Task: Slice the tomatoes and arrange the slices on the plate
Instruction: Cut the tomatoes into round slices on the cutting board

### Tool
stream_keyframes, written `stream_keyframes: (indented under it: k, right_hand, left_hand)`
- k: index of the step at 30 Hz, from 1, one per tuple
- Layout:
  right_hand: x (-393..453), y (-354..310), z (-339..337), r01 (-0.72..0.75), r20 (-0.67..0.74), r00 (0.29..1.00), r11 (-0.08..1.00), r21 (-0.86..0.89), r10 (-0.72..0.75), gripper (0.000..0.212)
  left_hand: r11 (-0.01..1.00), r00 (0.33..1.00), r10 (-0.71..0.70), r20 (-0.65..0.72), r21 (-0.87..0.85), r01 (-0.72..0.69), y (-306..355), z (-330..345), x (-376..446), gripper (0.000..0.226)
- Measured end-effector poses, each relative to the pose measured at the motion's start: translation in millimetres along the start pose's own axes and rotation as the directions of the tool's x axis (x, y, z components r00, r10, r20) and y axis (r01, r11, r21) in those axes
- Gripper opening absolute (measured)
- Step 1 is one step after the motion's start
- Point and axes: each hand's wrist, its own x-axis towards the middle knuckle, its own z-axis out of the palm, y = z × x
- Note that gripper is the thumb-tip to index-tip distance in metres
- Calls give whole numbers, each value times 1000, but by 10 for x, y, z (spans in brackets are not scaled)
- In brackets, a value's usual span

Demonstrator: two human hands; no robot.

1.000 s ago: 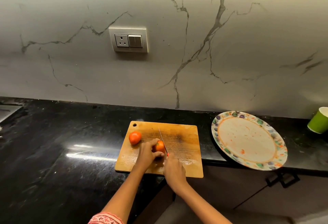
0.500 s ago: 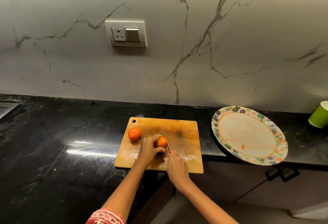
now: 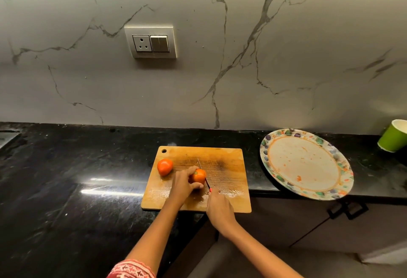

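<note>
A wooden cutting board [image 3: 229,167] lies on the black counter. My left hand [image 3: 184,184] holds an orange-red tomato [image 3: 198,176] near the board's middle. My right hand [image 3: 218,206] grips a thin knife [image 3: 203,173] whose blade runs along the tomato's right side, touching it. A second whole tomato [image 3: 164,166] sits at the board's left, near the hanging hole. The patterned plate [image 3: 306,164] lies to the right of the board, with only juice smears on it.
A green paper cup [image 3: 394,135] stands at the far right by the wall. The plate overhangs the counter's front edge above a cabinet handle [image 3: 346,209]. A socket and switch panel [image 3: 150,41] is on the marble wall. A sink edge [image 3: 7,138] shows at far left.
The view has shifted slightly, so everything sits a bit lower and left in frame. Both hands, the tomato and the knife keep nearly the same position on the board.
</note>
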Motion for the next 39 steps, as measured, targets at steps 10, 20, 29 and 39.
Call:
stream_keyframes:
  k: [10, 20, 29, 39]
  right_hand:
    - [-54, -26, 20, -37, 19, 999, 999, 3, 37, 22]
    - [61, -87, -44, -48, 31, 998, 997, 53, 47, 26]
    - [140, -100, -87, -50, 91, 995, 997, 62, 45, 25]
    - [162, -68, -71, -63, 127, 990, 998, 22, 59, 27]
  left_hand:
    - [1000, 1000, -7, 1, -2, 7, 24, 0, -6, 64]
    - [998, 999, 17, 33, 66, -19, 54, -3, 3, 63]
    - [999, 1000, 18, 5, 33, -18, 55, -7, -23, 59]
    - [1000, 1000, 4, -6, 14, -4, 54, 15, -39, 64]
